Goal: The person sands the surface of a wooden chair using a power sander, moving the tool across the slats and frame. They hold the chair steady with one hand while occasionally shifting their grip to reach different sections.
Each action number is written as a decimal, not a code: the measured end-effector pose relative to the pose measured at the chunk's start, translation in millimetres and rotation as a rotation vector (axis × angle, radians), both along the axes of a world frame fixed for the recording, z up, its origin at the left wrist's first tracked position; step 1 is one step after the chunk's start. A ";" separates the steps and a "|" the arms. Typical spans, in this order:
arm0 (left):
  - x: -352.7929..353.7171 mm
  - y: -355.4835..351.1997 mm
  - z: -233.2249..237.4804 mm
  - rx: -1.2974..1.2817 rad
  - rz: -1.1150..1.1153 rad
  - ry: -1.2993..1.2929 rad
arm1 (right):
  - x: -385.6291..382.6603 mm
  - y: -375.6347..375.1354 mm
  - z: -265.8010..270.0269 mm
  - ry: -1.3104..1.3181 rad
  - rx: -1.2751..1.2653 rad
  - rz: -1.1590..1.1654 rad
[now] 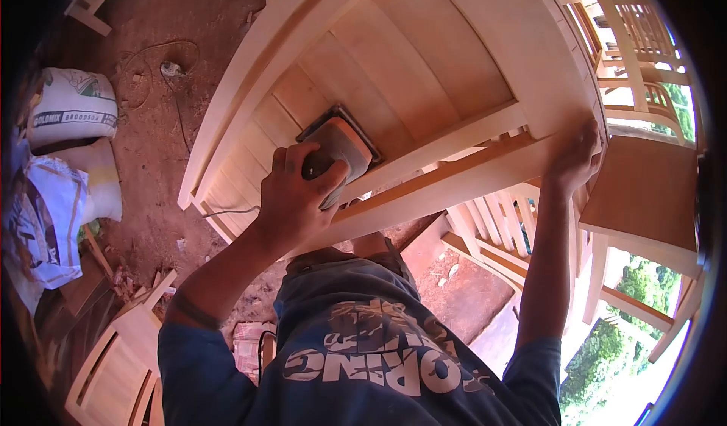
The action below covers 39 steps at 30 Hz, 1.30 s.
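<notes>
My left hand is wrapped round the grip of an electric sander with an orange-brown body and a dark, flat square base. The sander's base lies against the slatted panel of a pale wooden furniture piece, close to its inner rail. On the far right, my right hand has its fingers closed over the corner of the same frame, where the side board meets the near rail. The fingertips of that hand are partly hidden behind the wood.
A thin cord runs at the panel's left end. White sacks lie on the reddish dirt floor at left, above wood scraps. Wooden chairs stand at right, and another wooden piece at lower left.
</notes>
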State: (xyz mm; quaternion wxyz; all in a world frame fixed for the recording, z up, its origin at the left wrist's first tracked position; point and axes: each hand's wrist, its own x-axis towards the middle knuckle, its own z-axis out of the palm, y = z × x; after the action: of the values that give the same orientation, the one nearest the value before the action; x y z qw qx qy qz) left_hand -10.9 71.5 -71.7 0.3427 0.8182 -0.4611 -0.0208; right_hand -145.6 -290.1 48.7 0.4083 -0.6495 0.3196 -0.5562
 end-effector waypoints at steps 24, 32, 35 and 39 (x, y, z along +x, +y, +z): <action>-1.7 -30.9 29.4 -0.079 -0.008 -0.035 | 0.3 -0.9 1.7 0.031 -0.034 -0.003; -9.4 -4.9 8.7 -0.005 0.011 -0.024 | 4.4 3.2 4.2 0.011 0.019 0.010; -13.3 -18.9 24.3 -0.029 0.019 -0.037 | 0.9 2.6 4.7 0.011 0.018 0.017; -15.1 -37.9 39.3 -0.059 0.037 -0.100 | 7.6 5.0 5.6 0.023 -0.001 -0.014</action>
State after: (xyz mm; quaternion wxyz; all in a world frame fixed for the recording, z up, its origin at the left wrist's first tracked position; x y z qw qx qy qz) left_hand -26.0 33.5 -32.5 0.3436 0.8162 -0.4627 0.0403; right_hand -138.0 -285.1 54.3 0.4006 -0.6537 0.3283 -0.5517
